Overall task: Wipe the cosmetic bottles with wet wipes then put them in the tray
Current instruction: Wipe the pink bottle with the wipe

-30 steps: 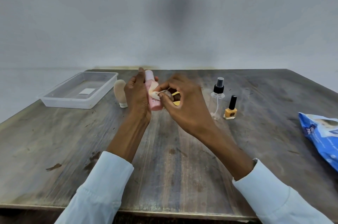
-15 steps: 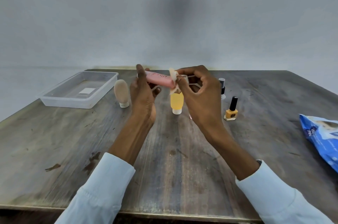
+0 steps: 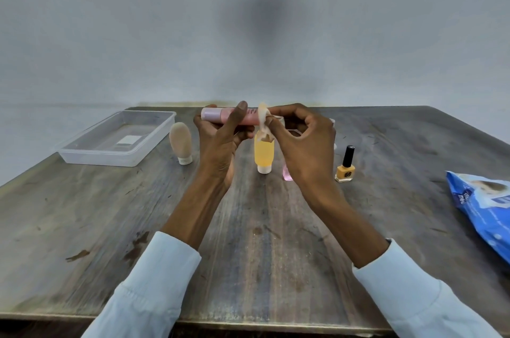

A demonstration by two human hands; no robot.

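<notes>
My left hand [image 3: 220,141] grips a pink tube-shaped bottle [image 3: 218,114], held level above the table with its cap to the left. My right hand [image 3: 300,141] pinches a small crumpled wet wipe [image 3: 263,119] against the tube's right end. Behind my hands stand a yellow bottle [image 3: 264,154] on its white cap and a beige bottle [image 3: 180,141]. An orange nail polish [image 3: 345,166] stands to the right. A pink bottle [image 3: 287,173] and a spray bottle are mostly hidden behind my right hand. The clear plastic tray [image 3: 82,156] sits at the far left.
A blue wet-wipe pack [image 3: 483,210] lies at the table's right edge. The dark wooden table [image 3: 262,241] stretches toward me, with its front edge near my sleeves. A plain grey wall rises behind the table.
The pink bottle has turned from upright to level. My right hand has slid the wipe from the bottle's middle to its right end, uncovering the yellow bottle behind.
</notes>
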